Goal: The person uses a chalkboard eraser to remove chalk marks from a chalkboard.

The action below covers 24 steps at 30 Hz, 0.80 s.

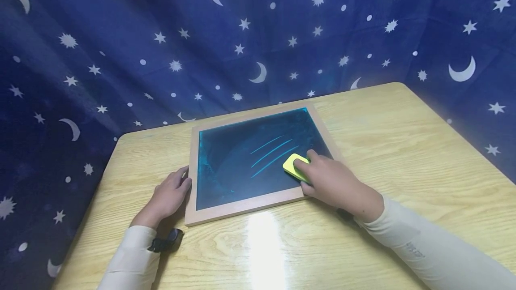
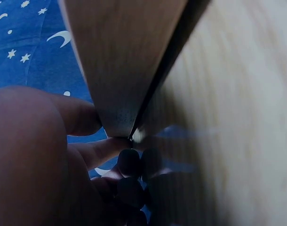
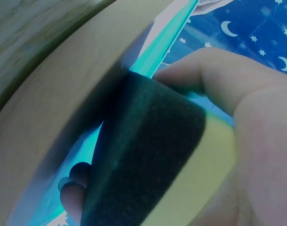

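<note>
Yellow eraser (image 1: 289, 165) within right grip (image 1: 332, 181)

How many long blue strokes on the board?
3, one above another on the board: the top stroke, the middle stroke and the bottom stroke. More may be hidden under the yellow eraser or right hand.

Wood-grain table (image 1: 403, 142) bearing one wood-framed blackboard (image 1: 230, 160).
Top pale yellow, far corners rounded, glossy at lower centre of the head view; blackboard lying on it mid-view, dark-surfaced, light-bordered.
</note>
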Tool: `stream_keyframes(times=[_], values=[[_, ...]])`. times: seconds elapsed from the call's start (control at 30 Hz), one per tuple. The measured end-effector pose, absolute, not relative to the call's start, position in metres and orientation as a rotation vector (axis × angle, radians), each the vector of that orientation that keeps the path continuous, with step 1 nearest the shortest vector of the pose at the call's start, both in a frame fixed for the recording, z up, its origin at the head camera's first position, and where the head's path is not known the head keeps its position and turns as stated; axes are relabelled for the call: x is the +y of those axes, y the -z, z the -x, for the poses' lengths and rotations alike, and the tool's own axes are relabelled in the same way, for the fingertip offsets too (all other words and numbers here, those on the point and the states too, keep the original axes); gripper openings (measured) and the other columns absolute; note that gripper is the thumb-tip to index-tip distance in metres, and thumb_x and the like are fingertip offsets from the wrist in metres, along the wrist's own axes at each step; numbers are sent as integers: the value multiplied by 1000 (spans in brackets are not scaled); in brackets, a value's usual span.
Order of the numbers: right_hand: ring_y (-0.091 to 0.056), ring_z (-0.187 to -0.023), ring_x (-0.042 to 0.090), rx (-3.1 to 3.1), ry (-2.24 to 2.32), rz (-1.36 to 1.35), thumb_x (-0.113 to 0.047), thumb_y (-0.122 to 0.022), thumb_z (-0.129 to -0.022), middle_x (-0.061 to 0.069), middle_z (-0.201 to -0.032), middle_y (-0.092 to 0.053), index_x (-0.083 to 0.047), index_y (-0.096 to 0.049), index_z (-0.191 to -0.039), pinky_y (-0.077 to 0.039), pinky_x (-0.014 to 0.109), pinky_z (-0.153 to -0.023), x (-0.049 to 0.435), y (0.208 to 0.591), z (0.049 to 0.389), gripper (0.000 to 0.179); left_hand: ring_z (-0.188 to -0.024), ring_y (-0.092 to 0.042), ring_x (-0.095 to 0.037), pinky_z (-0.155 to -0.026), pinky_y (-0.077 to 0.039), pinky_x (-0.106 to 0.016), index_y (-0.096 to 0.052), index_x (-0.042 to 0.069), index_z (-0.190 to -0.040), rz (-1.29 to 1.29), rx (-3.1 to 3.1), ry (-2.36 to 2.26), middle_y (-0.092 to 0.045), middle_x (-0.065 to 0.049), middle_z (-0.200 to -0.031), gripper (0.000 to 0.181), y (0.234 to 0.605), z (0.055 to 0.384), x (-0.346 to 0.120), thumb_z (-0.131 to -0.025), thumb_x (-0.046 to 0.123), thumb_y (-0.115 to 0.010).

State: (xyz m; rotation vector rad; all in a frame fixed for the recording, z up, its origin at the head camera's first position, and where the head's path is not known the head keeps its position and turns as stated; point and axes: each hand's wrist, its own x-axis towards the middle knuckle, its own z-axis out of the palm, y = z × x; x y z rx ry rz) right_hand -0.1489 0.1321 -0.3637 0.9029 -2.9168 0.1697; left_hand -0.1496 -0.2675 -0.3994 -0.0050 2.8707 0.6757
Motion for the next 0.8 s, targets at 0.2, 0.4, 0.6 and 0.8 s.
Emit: stream_keyframes(times=[0.2, 0.4, 0.6, 0.8], values=[[-50, -63, 16, -2923, -210, -887, -25, -75, -83, 11, -93, -56, -12, -62, -118, -45, 29, -49, 135, 364, 152, 39, -139, -39, -49, -106, -24, -75, -28, 0, -156, 12, 2872, -672, -44, -29, -147, 58, 400, 150, -268, -108, 33, -29], [-52, -68, 18, -2961, -238, -830, -23, -74, -82, 12, -97, -57, -12, -62, -123, -44, 28, -50, 140, 365, 156, 44, -139, -38, -49, -107, -23, -74, -28, 1, -156, 17, 2874, -669, -43, -29, -148, 58, 401, 150, -267, -108, 33, -29], [-51, -69, 19, -2969, -261, -779, -21, -72, -82, 12, -98, -57, -12, -61, -123, -43, 29, -50, 146, 365, 163, 43, -139, -38, -49, -110, -26, -72, -28, 0, -155, 8, 2869, -690, -42, -29, -148, 57, 399, 150, -267, -108, 32, -29], [-51, -69, 20, -2983, -272, -768, -20, -70, -83, 14, -99, -57, -11, -61, -125, -43, 30, -50, 148, 364, 166, 44, -137, -44, -49, -112, -35, -63, -28, 0, -155, 24, 2804, -820, -42, -30, -151, 56, 395, 150, -267, -108, 29, -33]])
